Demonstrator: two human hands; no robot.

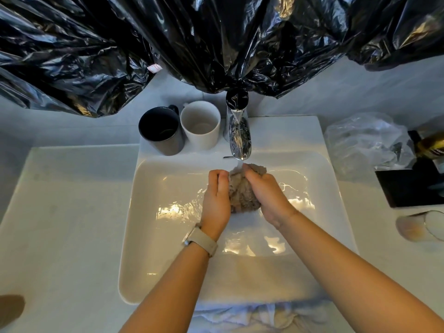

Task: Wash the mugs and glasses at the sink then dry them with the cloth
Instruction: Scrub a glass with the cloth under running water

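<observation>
Cloth (242, 192), bunched under the running tap (237, 138), is squeezed between left hand (216, 200) and right hand (266, 193).

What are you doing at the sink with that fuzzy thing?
Both hands are squeezing a wet brownish cloth under the running tap. The left hand presses one side, the right hand the other, over the white sink. A dark mug and a white mug stand upright on the ledge beside the tap. A glass lies on its side on the counter at the right.
</observation>
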